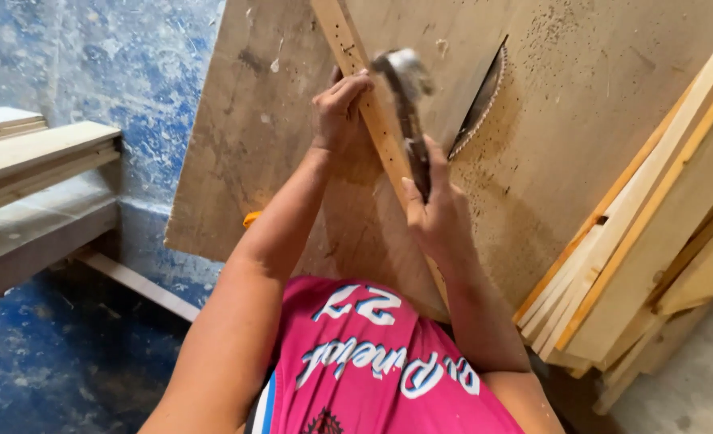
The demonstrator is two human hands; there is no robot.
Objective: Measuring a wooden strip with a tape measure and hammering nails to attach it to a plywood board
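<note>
Fingers of the right hand [439, 210] are wrapped fully closed around the dark handle of a hammer [409, 112], thumb lying along the shaft; the metal head is blurred and stands raised just above a narrow wooden strip [372, 120]. That strip lies diagonally across a sawdust-covered plywood tabletop [244, 161] and shows a row of small holes along its face. The left hand [339, 108] is curled down onto the strip, fingertips pressed at its left edge near the hammer head; whether they pinch a nail cannot be told. A circular saw blade [481, 100] pokes up through a slot in the tabletop, just to the right of the hammer and apart from both hands. Stacked pale boards [654, 217] lean at the table's right edge, and more planks [35, 161] lie at the left over a blue-stained floor [67, 354].
</note>
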